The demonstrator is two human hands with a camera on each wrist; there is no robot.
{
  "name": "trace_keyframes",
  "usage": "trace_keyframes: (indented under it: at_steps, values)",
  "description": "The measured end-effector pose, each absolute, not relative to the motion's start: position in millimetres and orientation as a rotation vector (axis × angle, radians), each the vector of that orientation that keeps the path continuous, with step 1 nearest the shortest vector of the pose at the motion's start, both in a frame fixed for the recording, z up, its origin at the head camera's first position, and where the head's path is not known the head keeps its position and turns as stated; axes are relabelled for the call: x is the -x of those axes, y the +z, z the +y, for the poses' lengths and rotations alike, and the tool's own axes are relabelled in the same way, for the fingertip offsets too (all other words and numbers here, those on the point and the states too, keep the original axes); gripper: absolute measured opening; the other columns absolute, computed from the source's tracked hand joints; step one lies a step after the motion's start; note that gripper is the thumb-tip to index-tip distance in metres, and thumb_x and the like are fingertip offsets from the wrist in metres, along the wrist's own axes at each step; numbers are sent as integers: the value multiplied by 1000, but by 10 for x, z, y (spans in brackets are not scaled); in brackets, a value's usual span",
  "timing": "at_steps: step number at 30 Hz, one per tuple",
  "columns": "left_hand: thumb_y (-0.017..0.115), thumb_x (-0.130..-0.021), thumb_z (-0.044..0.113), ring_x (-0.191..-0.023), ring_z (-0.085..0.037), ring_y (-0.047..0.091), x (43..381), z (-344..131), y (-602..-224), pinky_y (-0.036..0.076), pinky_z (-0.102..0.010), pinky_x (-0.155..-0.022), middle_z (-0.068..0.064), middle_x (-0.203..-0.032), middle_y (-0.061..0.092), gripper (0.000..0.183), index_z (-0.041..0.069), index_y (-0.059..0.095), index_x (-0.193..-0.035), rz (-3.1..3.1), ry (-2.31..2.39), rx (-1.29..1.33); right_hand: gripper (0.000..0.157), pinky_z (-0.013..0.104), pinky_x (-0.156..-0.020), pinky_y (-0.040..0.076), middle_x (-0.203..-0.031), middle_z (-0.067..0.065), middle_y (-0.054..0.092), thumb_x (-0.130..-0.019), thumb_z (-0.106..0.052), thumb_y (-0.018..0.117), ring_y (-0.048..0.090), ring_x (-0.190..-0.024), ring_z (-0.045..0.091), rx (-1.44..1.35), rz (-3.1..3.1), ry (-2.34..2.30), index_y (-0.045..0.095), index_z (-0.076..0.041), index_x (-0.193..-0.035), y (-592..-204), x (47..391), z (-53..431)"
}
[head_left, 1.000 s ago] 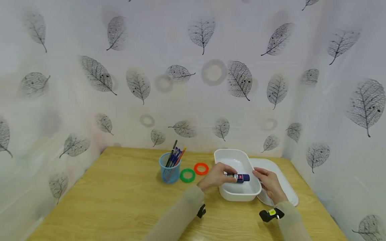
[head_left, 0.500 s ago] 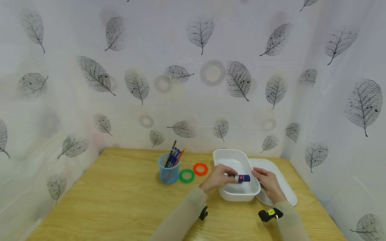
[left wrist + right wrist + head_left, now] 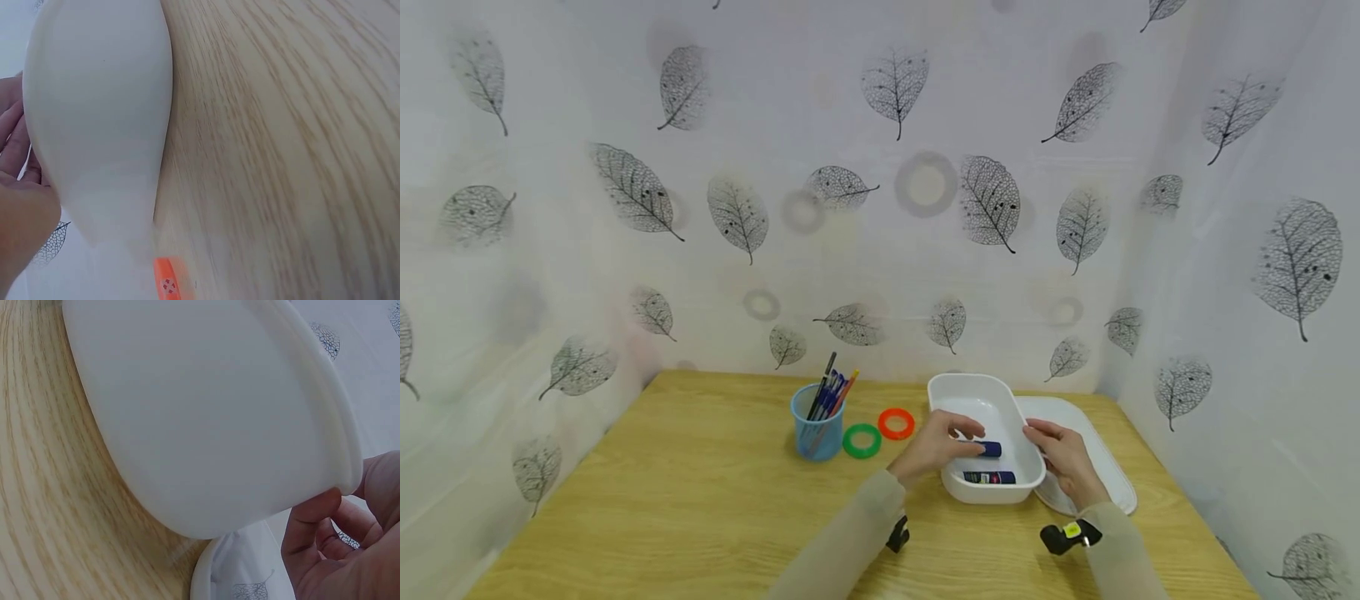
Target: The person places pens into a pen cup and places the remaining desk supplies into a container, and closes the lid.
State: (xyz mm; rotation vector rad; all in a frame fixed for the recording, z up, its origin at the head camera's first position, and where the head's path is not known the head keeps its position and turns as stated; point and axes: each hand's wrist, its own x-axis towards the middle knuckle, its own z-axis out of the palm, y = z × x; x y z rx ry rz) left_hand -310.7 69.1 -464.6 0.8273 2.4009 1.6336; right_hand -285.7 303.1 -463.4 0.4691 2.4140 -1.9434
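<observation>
A white plastic box [image 3: 973, 381] stands on the table, its outer wall also filling much of both wrist views. Two dark blue glue sticks lie in it, the front glue stick [image 3: 990, 477] with its label showing, the rear glue stick [image 3: 991, 449] partly covered by my left thumb. My left hand [image 3: 934, 446] reaches over the box's left rim, thumb and fingers spread apart above the rear stick. At the right rim, my right hand [image 3: 1067, 457] pinches the box's edge between thumb and fingers, seen closely from the right wrist [image 3: 340, 540].
Beneath and right of the box lies a white lid [image 3: 1108, 462]. Left of it are a red ring [image 3: 896, 412] and a green ring [image 3: 861, 429], then a blue cup [image 3: 817, 437] of pens and pencils. Leaf-patterned curtains [image 3: 865, 250] surround the table.
My left hand has let go of the glue stick it held above the box. Two glue sticks now show on the box floor. My right hand keeps its place on the rim.
</observation>
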Motion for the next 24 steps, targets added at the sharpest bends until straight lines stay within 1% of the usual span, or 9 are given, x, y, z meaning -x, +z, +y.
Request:
trace_keyframes:
  at_steps: [3, 6, 11, 14, 20, 22, 24]
  values:
    - [75, -86, 13, -83, -3, 59, 3093, 630, -4636, 52, -19, -74, -2, -98, 74, 18, 7, 76, -103, 2370, 1694, -844, 54, 19, -72, 55, -128, 14, 61, -96, -26, 64, 61, -92, 5, -483, 2433, -1916, 49, 1, -141, -4638, 2862, 3025]
    - [74, -87, 12, -82, -5, 61, 3074, 567, -4616, 53, -20, -74, -4, -97, 74, 17, 4, 75, -103, 2333, 1764, -818, 56, 18, -73, 54, -138, 18, 54, -96, -29, 64, 59, -93, 5, -501, 2441, -1895, 49, 0, -141, -4645, 2874, 3029]
    - [76, -86, 14, -82, -7, 63, 3048, 476, -4607, 54, -21, -75, 2, -93, 72, 15, 8, 75, -100, 2315, 1807, -728, 55, 19, -72, 54, -135, 17, 56, -96, -27, 64, 59, -94, 6, -506, 2442, -1889, 49, 0, -141, -4653, 2860, 3034]
    - [76, -86, 15, -82, -8, 62, 3043, 419, -4620, 54, -22, -75, 3, -92, 71, 13, 10, 74, -98, 2307, 1831, -671, 54, 20, -73, 54, -133, 16, 57, -96, -26, 64, 59, -94, 7, -505, 2441, -1894, 49, 0, -141, -4651, 2853, 3033]
    - [77, -84, 12, -83, -11, 62, 3116, 271, -4684, 54, -24, -75, -2, -95, 72, 21, 3, 72, -102, 2366, 1892, -572, 55, 19, -73, 54, -135, 16, 56, -96, -28, 64, 58, -96, 7, -499, 2446, -1884, 49, 0, -141, -4626, 2857, 3015]
    - [77, -83, 11, -86, -12, 63, 3163, 213, -4700, 55, -26, -77, -3, -97, 73, 22, 3, 72, -103, 2403, 1895, -525, 55, 19, -72, 54, -133, 16, 57, -96, -28, 64, 59, -94, 6, -487, 2441, -1893, 48, 1, -141, -4617, 2854, 3015]
    - [79, -82, 12, -89, -14, 64, 3211, 154, -4710, 55, -29, -79, -3, -99, 73, 23, 6, 73, -103, 2419, 1893, -455, 54, 19, -72, 54, -133, 15, 57, -96, -27, 64, 59, -93, 5, -491, 2435, -1899, 49, 1, -141, -4616, 2855, 3016]
